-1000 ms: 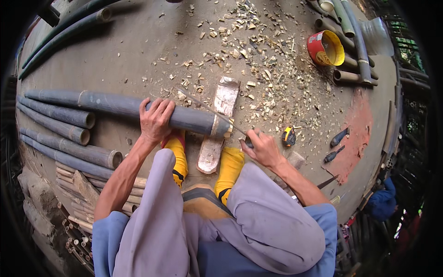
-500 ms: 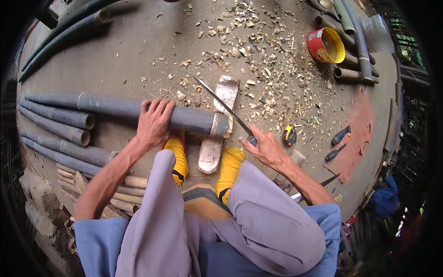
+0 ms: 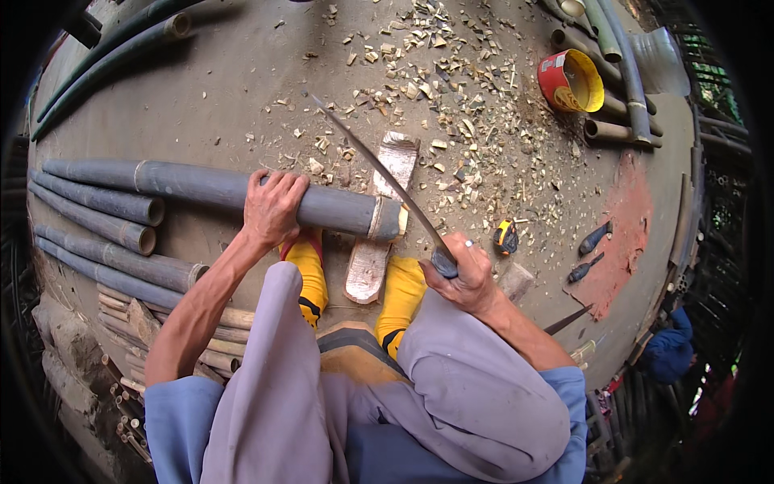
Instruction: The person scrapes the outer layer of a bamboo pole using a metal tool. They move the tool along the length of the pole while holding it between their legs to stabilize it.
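- Bamboo pole (image 3: pixel 201 184): probably stiff, heavy, smooth; hold behind the cut end.
- Left hand (image 3: pixel 276 206): curled over pole.
- Right hand (image 3: pixel 463 274): wrapped round handle of knife (image 3: pixel 379 166).

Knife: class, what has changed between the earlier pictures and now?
The knife has swung, its tip now farther forward, and seems lifted; the right grip has shifted slightly back. Nothing was grasped or released. The left grip stayed on the bamboo, whose right end still lies across the block.
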### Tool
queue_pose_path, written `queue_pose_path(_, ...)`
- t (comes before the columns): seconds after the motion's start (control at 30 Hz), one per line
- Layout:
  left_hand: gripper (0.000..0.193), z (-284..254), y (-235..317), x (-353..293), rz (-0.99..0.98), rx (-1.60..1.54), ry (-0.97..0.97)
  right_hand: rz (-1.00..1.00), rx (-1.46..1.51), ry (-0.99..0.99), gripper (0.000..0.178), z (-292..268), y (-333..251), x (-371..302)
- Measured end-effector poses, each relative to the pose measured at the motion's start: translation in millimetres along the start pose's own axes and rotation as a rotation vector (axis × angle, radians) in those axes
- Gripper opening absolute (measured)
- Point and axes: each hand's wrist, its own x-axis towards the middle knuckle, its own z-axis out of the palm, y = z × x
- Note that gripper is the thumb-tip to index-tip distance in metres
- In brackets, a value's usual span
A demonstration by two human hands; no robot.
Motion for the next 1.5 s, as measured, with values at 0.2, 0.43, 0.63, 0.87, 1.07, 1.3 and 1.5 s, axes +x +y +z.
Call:
queue_pose_path(0.2, 0.067, 3.3, -0.3, 4.2, 0.002, 0.013, 0.108, 0.260, -0.018, -0.342, 0.029, 6.3, 36.4, -4.3)
queue_pose_path(0.43, 0.066, 5.9, 9.5, 1.3, 0.014, -0.009, 0.136, 0.097, -0.135, -0.161, 0.033, 15.3, 49.6, -13.5)
queue_pose_path(0.63, 0.057, 16.6, 5.7, -9.5, 0.016, 0.062, 0.264, 0.053, 0.022, -0.074, 0.029, -6.0, 2.6, -0.6)
queue_pose_path(0.87, 0.054, 18.2, 8.0, -2.2, 0.013, 0.047, 0.273, 0.216, -0.256, -0.374, 0.029, 5.7, 55.3, -2.6)
queue_pose_path(1.07, 0.051, 21.8, 8.4, -8.0, -0.009, 0.077, 0.324, -0.003, -0.008, -0.009, 0.030, -6.3, 10.7, 6.4)
queue_pose_path(1.3, 0.081, -22.4, 1.2, 13.7, 0.006, -0.079, -0.174, 0.288, -0.066, -0.319, 0.027, -4.9, 50.6, 0.8)
queue_pose_path(1.5, 0.065, -7.1, -8.3, 15.2, -0.039, -0.030, -0.177, 0.128, -0.192, -0.174, 0.031, 8.6, 39.3, -10.0)
